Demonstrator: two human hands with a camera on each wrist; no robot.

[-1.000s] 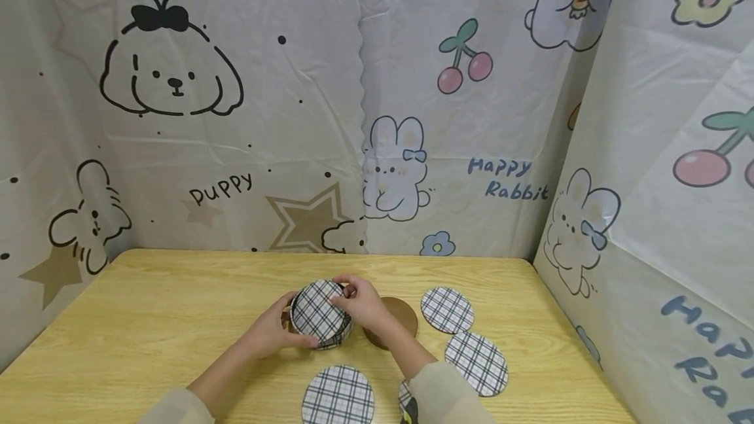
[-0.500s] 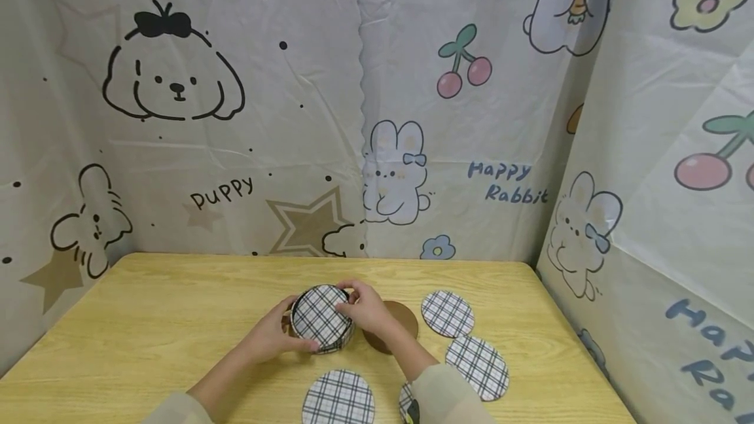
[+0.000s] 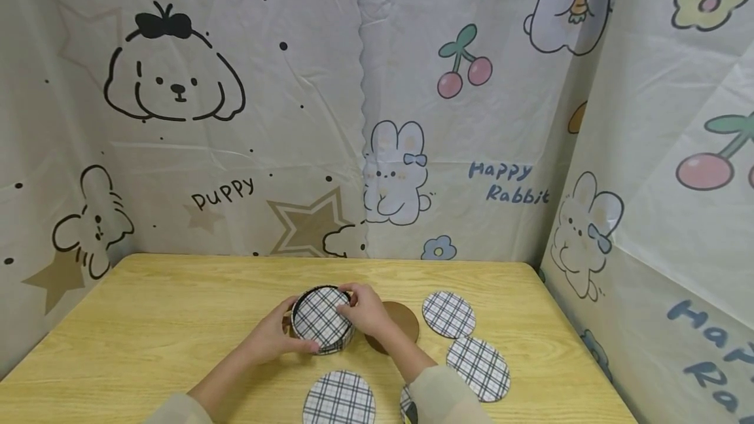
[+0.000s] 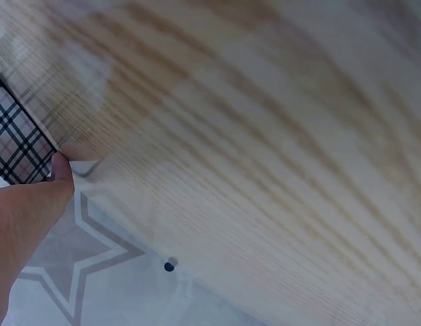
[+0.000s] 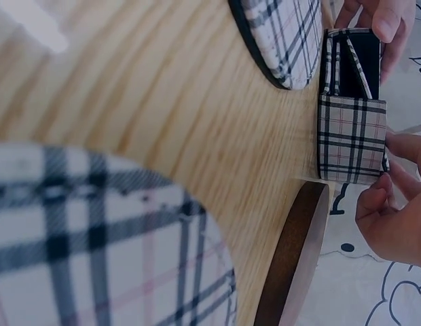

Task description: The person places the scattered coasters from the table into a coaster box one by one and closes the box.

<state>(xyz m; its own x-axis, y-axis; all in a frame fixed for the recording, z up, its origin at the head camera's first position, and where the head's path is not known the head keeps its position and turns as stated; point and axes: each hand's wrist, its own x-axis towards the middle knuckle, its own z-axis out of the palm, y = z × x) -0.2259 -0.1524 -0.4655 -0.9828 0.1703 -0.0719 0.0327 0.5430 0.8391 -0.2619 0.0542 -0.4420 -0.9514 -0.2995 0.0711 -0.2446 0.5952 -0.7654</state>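
Note:
A round plaid coaster holder (image 3: 340, 345) stands on the table, gripped from its left side by my left hand (image 3: 275, 335). My right hand (image 3: 368, 314) pinches the far right edge of a plaid coaster (image 3: 321, 320) at the holder's rim. That coaster (image 5: 358, 66) slants inside the holder (image 5: 353, 139) in the right wrist view, its edge by the right hand (image 5: 404, 217) raised. Other coasters lie flat beneath it. In the left wrist view, the left thumb (image 4: 61, 166) touches the plaid wall (image 4: 24, 146).
A brown disc (image 3: 406, 319) lies right of the holder, partly behind the right forearm. Two plaid coasters (image 3: 448, 314) (image 3: 478, 369) lie farther right. Another coaster (image 3: 338, 398) is near the front, and one (image 3: 405, 404) peeks out beside the right sleeve. Printed cloth (image 3: 306, 116) hangs behind the table.
The pinched coaster has sunk into the holder on its left side, so more of the dark inner rim shows around it. The left hand keeps its grip.

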